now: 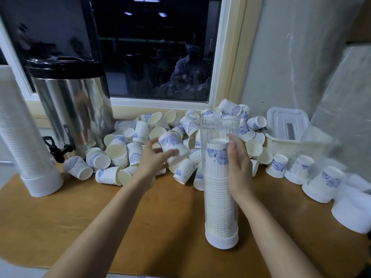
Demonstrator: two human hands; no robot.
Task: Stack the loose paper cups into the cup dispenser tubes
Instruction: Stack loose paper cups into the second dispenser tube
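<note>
A clear dispenser tube (220, 177) is stood upright on the wooden counter (140, 217), its long axis vertical, its open mouth up and its white base collar down. It is filled for most of its height with a nested stack of paper cups, the topmost one showing a blue flower print. The tube is steadied by the right hand (239, 163), whose fingers are laid flat and loosely spread against its right side, not closed around it.

A single paper cup (173, 148) is held in the left hand (152, 157), just left of the tube and above the pile; the fingers are clamped on it. The cup is tilted, its long axis running from upper left to lower right. It is blurred, so which end is the rim cannot be told with certainty.

A heap of loose cups (140, 145), white with blue print, is spread along the back of the counter beneath a dark window (152, 47). A steel urn (74, 109) with a black lid is set at the left, beside another tube (26, 141) of clear cups. A white plastic basket (287, 137) is placed at the right, near further tubes lying tilted.
</note>
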